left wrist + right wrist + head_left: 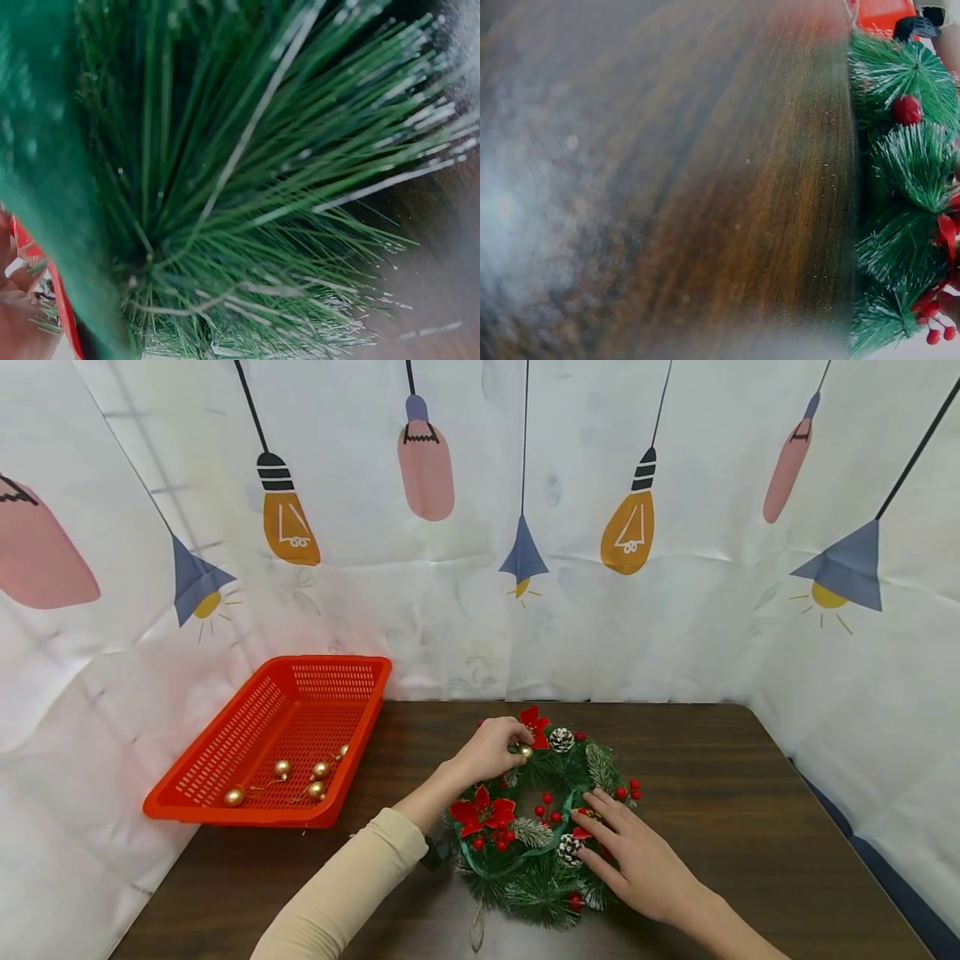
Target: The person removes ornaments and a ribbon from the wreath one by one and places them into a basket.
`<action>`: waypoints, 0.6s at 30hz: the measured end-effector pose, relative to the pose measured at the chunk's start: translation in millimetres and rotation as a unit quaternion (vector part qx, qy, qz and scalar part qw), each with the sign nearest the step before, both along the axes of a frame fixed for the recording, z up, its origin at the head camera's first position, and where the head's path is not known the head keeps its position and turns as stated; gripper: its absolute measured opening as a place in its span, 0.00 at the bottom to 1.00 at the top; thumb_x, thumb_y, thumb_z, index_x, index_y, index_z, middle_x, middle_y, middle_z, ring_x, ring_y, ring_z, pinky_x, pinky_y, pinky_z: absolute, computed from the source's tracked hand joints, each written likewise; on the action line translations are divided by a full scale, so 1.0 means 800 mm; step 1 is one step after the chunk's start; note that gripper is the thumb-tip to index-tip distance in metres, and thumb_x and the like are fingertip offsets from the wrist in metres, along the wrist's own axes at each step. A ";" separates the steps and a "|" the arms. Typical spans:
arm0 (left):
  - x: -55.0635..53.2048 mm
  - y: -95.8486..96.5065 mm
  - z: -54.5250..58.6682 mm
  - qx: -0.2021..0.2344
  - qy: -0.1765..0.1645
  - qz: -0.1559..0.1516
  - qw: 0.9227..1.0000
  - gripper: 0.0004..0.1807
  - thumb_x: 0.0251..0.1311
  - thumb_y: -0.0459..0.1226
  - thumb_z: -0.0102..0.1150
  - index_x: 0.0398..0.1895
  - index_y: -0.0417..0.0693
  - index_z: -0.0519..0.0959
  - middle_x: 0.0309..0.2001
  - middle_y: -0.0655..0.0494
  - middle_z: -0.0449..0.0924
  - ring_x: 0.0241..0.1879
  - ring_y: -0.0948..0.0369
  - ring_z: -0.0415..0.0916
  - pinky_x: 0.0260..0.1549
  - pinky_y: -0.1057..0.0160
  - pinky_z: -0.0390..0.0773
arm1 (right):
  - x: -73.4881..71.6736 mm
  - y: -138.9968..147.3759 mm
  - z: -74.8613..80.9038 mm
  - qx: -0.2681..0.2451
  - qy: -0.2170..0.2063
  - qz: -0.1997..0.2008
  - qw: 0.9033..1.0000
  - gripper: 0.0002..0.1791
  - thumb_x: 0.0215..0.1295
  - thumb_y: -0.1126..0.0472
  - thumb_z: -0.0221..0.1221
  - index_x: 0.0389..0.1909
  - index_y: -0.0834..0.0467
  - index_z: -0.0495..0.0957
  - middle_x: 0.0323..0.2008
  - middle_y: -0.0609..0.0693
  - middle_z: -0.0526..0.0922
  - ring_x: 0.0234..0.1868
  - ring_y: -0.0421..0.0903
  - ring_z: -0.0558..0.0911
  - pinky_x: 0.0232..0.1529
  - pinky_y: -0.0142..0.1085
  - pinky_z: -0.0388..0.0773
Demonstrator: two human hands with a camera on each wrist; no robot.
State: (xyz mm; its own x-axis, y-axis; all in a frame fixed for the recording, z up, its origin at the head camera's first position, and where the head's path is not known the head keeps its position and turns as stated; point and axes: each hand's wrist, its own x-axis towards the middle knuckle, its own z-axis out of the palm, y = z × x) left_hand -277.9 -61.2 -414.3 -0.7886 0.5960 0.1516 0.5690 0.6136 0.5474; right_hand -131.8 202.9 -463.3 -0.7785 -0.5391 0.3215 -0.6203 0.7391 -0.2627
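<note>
A green Christmas wreath (536, 893) lies on the table, trimmed with red poinsettias (482, 812), red berries, frosted sprigs and pinecones (561, 740). At its far left side my left hand (491, 750) pinches a small gold ball ornament (527, 751) beside the upper poinsettia (534, 727). My right hand (637, 864) rests on the wreath's right side, fingers extended over a poinsettia and close to a pinecone (569, 850). A green ribbon (564, 814) runs across the wreath. Pine needles (247, 187) fill the left wrist view; the right wrist view shows the wreath's edge (907, 165).
An orange-red plastic basket (262, 814) stands at the back left, holding several gold ball ornaments (321, 770). The dark wooden table (720, 793) reaches back to a white curtain (450, 635) printed with lamps. A twine loop (477, 927) sticks out from the wreath's near edge.
</note>
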 end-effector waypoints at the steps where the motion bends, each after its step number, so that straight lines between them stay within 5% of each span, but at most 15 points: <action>1: 0.000 0.001 0.000 -0.005 0.005 -0.003 1.000 0.13 0.62 0.30 0.71 0.50 0.40 0.86 0.48 0.50 0.83 0.46 0.54 0.78 0.47 0.57 0.80 | 0.000 0.000 0.000 -0.001 -0.001 0.000 1.000 0.30 0.77 0.42 0.56 0.70 0.54 0.75 0.74 0.56 0.67 0.76 0.56 0.61 0.69 0.56 0.65; 9: -0.003 0.001 -0.004 -0.026 0.027 -0.005 0.999 0.13 0.63 0.31 0.71 0.50 0.42 0.87 0.47 0.52 0.85 0.46 0.55 0.80 0.47 0.56 0.80 | -0.001 0.000 -0.001 -0.003 0.001 0.003 1.000 0.29 0.77 0.42 0.56 0.70 0.55 0.75 0.74 0.56 0.67 0.77 0.56 0.61 0.69 0.56 0.65; 18: -0.004 -0.001 -0.004 -0.011 0.007 -0.001 1.000 0.14 0.67 0.32 0.66 0.54 0.39 0.85 0.49 0.50 0.83 0.48 0.53 0.79 0.49 0.55 0.80 | 0.000 0.000 0.000 -0.002 0.009 0.005 1.000 0.29 0.76 0.43 0.57 0.70 0.55 0.76 0.74 0.56 0.68 0.76 0.57 0.62 0.68 0.56 0.66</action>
